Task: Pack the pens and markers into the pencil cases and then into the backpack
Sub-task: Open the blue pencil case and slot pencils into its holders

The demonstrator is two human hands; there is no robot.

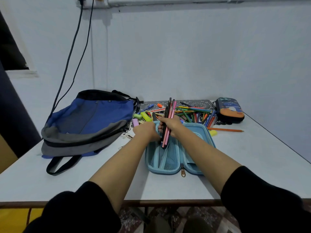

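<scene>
White table [252, 165] | right hand [170, 125] fingers clench pen bundle [169, 111] upright over blue case [170, 158]; left hand [145, 131] on rim, fingers: cannot tell

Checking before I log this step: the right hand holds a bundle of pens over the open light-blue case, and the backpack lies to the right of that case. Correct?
Not quite. In the head view the backpack lies to the left of the light-blue case, not to its right. The rest stands: the right hand holds the bundle of pens over the open case.

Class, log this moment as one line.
right hand: holds pens, tips at open blue case | left hand: at its edge | backpack: at left
</scene>
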